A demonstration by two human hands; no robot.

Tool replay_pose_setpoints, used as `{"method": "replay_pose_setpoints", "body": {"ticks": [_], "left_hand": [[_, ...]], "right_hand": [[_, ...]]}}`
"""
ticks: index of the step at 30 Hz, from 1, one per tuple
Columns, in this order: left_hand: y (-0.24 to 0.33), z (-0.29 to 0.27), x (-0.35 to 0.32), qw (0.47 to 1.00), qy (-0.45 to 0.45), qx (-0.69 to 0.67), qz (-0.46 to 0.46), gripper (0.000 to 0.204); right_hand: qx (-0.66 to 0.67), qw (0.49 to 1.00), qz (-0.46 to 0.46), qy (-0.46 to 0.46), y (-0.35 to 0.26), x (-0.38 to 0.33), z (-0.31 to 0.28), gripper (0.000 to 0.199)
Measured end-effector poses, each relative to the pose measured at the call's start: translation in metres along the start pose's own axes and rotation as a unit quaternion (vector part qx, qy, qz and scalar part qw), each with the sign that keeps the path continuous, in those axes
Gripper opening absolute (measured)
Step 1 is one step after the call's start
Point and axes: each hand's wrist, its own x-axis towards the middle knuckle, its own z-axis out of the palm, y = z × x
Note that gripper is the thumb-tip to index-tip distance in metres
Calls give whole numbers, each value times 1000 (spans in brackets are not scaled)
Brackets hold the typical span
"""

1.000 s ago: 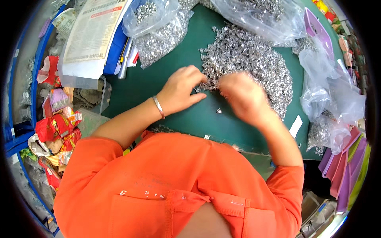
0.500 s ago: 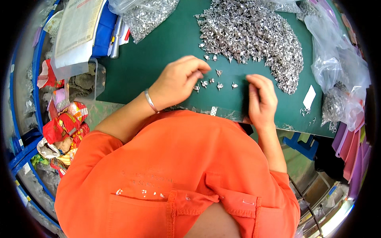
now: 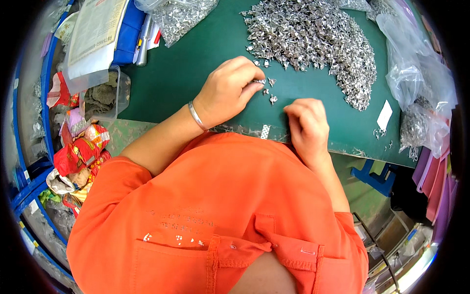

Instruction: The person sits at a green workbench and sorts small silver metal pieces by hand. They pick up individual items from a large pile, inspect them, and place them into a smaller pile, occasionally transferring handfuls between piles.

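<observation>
A large heap of small shiny silver metal pieces [image 3: 313,39] is spread over the green tabletop [image 3: 196,61]. My left hand [image 3: 230,88], a silver bangle [image 3: 197,116] on its wrist, pinches a small silver metal piece [image 3: 261,82] between thumb and forefinger. Just right of those fingertips lie a few loose pieces, one a pronged metal piece [image 3: 273,99]. Near the table's front edge, my right hand [image 3: 309,128] is closed with its fingers curled down to the surface. Its fingertips hide whatever they may hold.
Clear bags of metal pieces lie at the back left [image 3: 183,19] and right [image 3: 416,125]. A white paper slip [image 3: 384,115] rests by small hooks. Left stand a blue bin [image 3: 128,36], a clear tub [image 3: 122,93] with grey lumps, and blue shelving [image 3: 44,98].
My left hand has moved slightly right and up, closing on a piece. My right hand has shifted left over the spot where a loose piece lay. Fewer loose pieces show between the hands.
</observation>
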Motion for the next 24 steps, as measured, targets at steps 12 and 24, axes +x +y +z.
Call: {"method": "replay_pose_setpoints", "body": {"ticks": [12, 24], "left_hand": [[9, 15, -11, 992, -54, 79, 76, 14], [22, 10, -27, 998, -49, 35, 10, 16]], "right_hand": [[62, 997, 43, -33, -4, 19, 8, 19], [129, 988, 81, 16, 6, 1, 2, 17]]}}
